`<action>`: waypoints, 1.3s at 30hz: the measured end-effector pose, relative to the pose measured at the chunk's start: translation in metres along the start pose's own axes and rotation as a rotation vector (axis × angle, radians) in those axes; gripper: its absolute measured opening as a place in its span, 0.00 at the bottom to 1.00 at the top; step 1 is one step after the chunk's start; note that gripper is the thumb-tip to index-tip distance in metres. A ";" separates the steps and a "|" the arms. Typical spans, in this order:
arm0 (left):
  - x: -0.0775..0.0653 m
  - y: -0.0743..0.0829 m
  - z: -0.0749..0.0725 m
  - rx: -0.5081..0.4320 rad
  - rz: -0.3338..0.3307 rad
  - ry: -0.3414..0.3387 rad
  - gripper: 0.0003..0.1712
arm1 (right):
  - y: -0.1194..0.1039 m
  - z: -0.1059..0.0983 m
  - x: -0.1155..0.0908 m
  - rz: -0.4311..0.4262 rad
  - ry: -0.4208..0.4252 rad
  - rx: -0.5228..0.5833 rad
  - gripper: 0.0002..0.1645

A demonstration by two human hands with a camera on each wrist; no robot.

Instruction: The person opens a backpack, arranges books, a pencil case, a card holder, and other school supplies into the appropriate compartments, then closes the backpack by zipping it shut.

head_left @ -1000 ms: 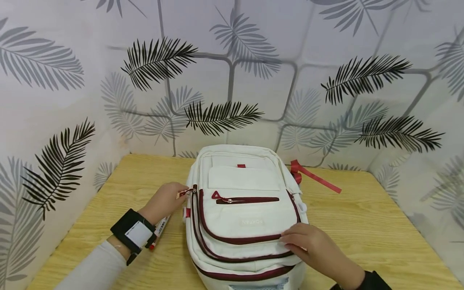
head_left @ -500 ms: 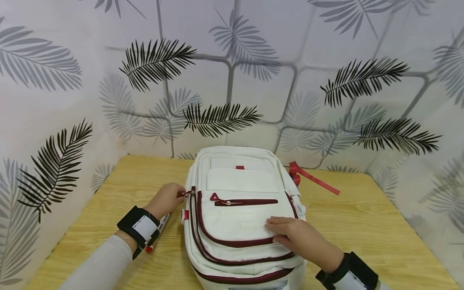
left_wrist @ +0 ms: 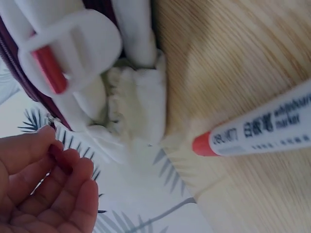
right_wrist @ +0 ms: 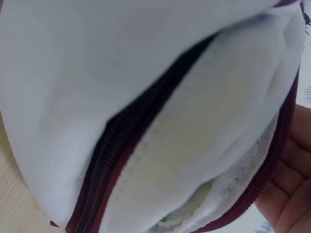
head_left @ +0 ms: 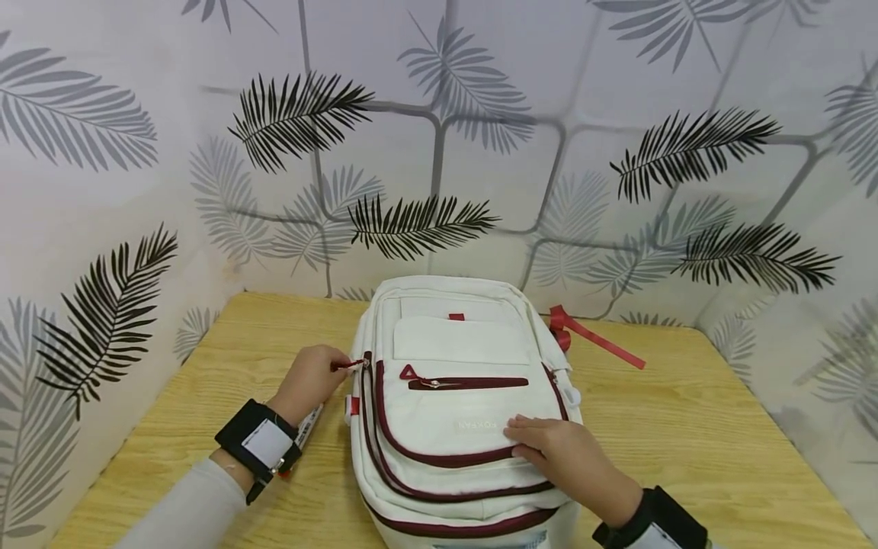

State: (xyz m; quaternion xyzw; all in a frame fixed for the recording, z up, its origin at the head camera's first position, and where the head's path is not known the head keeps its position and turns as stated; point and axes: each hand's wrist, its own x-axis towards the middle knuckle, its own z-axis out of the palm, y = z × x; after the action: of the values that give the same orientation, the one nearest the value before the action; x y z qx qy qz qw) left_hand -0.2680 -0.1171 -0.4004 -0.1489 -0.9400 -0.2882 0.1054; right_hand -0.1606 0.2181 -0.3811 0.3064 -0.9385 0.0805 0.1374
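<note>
A white backpack (head_left: pixel 453 435) with maroon zippers lies front side up on the wooden table. At its left side, my left hand (head_left: pixel 306 385) pinches a dark red zipper pull (head_left: pixel 348 365) near the top of the side zipper. The left wrist view shows that pull (left_wrist: pixel 60 160) between thumb and fingers. My right hand (head_left: pixel 569 461) rests on the lower right of the front panel, fingers extended over the maroon zipper edge. From the right wrist, a pocket opening (right_wrist: pixel 194 199) gapes along the maroon zipper (right_wrist: pixel 257 191), beside the palm.
A whiteboard marker with a red end (left_wrist: pixel 262 128) lies on the table just left of the backpack, partly behind my left wrist in the head view. A red strap (head_left: pixel 607 343) trails off the backpack's right side. Leaf-patterned walls (head_left: pixel 494 175) border the table (head_left: pixel 686 412).
My right hand has left the pocket's lower right edge and shifted up and left onto the front panel. The left hand keeps the zipper pull at about the same spot.
</note>
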 end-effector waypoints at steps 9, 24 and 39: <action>-0.009 0.014 0.000 0.069 0.028 0.044 0.05 | -0.003 0.005 0.000 0.048 0.031 0.017 0.15; -0.020 0.021 0.002 0.074 -0.010 0.003 0.09 | -0.003 0.009 -0.002 0.082 0.069 0.044 0.15; -0.053 0.048 0.000 0.081 0.056 0.000 0.08 | 0.024 0.017 -0.007 0.070 0.176 0.063 0.16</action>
State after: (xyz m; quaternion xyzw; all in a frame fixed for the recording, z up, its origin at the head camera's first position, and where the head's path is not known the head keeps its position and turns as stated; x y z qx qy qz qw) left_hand -0.2022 -0.0907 -0.3909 -0.1708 -0.9464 -0.2470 0.1192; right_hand -0.1731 0.2370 -0.4006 0.2692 -0.9299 0.1412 0.2068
